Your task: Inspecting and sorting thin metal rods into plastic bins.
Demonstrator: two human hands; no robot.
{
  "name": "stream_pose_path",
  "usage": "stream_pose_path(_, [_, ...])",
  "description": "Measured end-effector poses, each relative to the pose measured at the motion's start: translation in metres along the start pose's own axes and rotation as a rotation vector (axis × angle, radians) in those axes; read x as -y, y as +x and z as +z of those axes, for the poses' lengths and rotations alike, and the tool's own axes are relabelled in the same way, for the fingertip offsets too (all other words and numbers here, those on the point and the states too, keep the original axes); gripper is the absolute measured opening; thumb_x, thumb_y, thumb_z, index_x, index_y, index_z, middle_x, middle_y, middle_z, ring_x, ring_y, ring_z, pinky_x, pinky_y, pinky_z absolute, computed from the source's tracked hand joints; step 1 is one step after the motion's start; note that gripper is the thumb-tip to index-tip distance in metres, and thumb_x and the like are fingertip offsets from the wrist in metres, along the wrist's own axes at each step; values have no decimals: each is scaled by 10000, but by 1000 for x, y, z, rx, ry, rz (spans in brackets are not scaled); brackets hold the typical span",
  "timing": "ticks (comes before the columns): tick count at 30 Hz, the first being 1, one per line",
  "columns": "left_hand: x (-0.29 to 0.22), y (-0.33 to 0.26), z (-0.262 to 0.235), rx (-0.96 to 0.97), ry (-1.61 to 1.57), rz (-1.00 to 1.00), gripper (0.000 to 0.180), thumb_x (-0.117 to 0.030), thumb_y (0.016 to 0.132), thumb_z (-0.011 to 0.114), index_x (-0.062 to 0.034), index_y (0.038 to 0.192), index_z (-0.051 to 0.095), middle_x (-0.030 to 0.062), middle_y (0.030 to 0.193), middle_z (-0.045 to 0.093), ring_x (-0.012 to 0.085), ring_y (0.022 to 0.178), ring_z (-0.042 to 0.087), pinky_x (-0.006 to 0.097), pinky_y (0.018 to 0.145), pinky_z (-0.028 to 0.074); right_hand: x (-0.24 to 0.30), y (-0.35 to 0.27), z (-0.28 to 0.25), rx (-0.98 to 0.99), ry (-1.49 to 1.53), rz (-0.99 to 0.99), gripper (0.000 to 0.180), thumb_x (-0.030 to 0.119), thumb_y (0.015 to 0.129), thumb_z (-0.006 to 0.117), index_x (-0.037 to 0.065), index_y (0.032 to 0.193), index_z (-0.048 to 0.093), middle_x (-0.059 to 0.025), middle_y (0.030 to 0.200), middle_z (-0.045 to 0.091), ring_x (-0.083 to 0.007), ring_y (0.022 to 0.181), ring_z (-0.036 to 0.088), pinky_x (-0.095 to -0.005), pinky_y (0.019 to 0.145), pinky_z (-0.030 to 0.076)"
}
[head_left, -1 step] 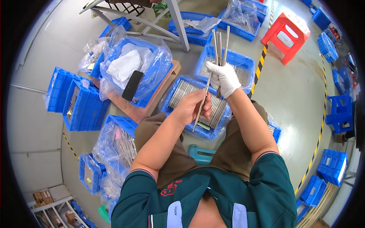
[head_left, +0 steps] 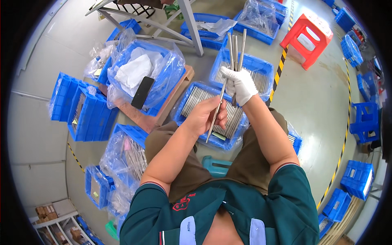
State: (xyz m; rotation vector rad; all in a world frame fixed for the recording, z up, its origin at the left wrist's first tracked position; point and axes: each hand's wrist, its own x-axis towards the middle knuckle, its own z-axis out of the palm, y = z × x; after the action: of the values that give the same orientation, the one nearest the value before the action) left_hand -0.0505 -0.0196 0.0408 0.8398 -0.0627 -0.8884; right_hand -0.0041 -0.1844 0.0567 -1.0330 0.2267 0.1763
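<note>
Though crowded, glossy grey floor (head_left: 312, 122)

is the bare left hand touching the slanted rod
Touching: the head view shows the left hand gripping the slanted metal rod, whose lower end sticks out below it.

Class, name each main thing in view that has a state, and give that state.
Left hand: bare, closed on a rod
Right hand: white-gloved, closed around several rods
Box under left hand: open, loaded
Box beyond right hand: open, loaded
Phone: dark, no lit screen
Red stool: standing upright
</note>
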Motion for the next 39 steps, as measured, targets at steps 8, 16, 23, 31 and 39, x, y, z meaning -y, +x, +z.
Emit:
stream_pose_path(8, [-1,-3,2,22,-100,-48,264,-331,941,454,-80,873,498,23,636,469,138,521,452,296,513,410,0,-5,3,7,75,2,262,201,772,716,90,677,499,26,476,390,-82,361,328,-235,357,244])
stream_pose_path(16, [-3,-8,0,31,103,-43,316,-369,938,459,-63,872,498,40,643,484,164,541,504,308,521,447,10,3,-10,-32,88,-52,255,190,791,698,74,680,501,17,476,405,-74,349,329,-226,351,236])
stream_pose_path(23, [-10,-11,1,29,-138,-133,304,-345,977,377,-79,875,483,-11,584,404,66,410,330,223,398,302,6,8,-11,6,151,-62,265,227,819,672,69,679,511,22,451,365,-83,347,312,-242,363,228])
stream_pose_path(31, [-9,-11,-3,-58,7,-22,245,-301,964,429,-81,875,490,-40,555,299,54,415,250,219,369,231,-6,4,-3,83,94,-31,255,255,820,676,46,772,538,22,501,401,-78,361,326,-229,361,257])
stream_pose_path(39, [-8,-14,-8,-22,164,-74,254,-298,943,470,-64,866,536,20,641,529,83,532,452,209,484,363,3,15,-17,-18,146,-66,253,233,797,702,62,734,526,17,484,413,-77,351,350,-228,343,258])
